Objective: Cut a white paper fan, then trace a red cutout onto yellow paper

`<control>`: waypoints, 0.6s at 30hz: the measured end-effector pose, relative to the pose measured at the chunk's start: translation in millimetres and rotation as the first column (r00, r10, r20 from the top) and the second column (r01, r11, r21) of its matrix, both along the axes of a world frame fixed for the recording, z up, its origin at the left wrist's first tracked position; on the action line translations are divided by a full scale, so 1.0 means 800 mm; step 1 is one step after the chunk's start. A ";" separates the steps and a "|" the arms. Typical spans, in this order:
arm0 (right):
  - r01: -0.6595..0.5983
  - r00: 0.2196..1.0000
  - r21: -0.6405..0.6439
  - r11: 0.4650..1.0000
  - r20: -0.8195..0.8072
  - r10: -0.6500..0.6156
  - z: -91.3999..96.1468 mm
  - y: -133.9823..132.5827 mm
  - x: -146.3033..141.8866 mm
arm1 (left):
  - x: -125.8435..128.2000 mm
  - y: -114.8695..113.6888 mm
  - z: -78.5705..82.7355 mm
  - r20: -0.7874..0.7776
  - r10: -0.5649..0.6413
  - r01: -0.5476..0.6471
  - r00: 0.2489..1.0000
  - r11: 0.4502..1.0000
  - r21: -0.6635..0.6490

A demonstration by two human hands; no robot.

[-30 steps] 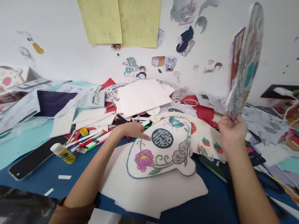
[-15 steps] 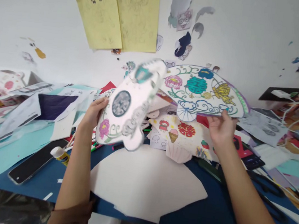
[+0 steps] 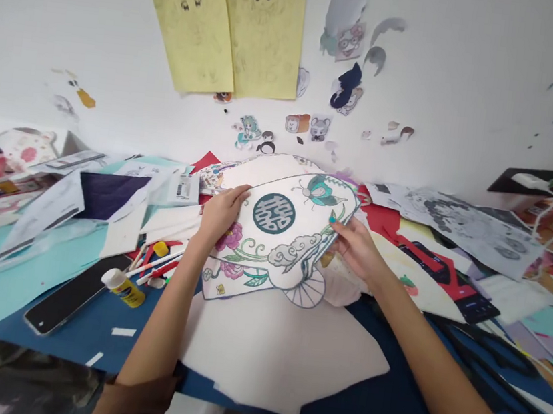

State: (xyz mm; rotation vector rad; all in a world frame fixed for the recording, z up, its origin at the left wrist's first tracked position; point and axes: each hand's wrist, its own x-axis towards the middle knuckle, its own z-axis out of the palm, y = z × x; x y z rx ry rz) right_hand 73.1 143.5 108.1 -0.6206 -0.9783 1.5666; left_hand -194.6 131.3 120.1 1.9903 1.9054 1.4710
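My left hand is closed on the left edge of a decorated paper fan cutout, which bears a dark teal round emblem, a butterfly and grey clouds. My right hand pinches the right edge, thumb on top. Beneath it lies a second coloured fan cutout, its striped shell-shaped base and pink flower peeking out below. Both are held tilted above a blank white fan-shaped sheet on the blue table. Whether my left fingers also grip the lower cutout is hidden.
A glue stick, pens and a black phone lie at left. Black scissors and a red sheet with dark devices are at right. Papers pile along the wall, around the power strip.
The two fan cutouts, held apart before, are now brought together and overlap. My right hand moved left and down with its fan, now underneath; my left hand moved right.
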 end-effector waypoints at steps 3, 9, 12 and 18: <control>0.135 0.986 -0.025 0.991 -0.099 -0.136 0.010 0.012 0.017 | 0.001 -0.005 0.008 -0.057 0.073 -0.066 0.996 0.990 0.124; 0.463 0.776 -0.135 0.876 -0.416 -0.474 0.031 0.044 0.094 | 0.057 -0.011 0.007 -0.090 0.279 -0.289 0.956 0.948 -0.132; 0.497 0.698 -0.163 0.852 -0.509 -0.504 0.031 0.047 0.112 | 0.097 -0.008 -0.021 -0.202 0.109 -0.176 0.973 0.919 -0.352; 0.441 0.671 -0.184 0.878 -0.582 -0.459 0.023 0.047 0.102 | 0.119 0.008 -0.054 -0.229 0.054 -0.167 0.972 0.845 -0.508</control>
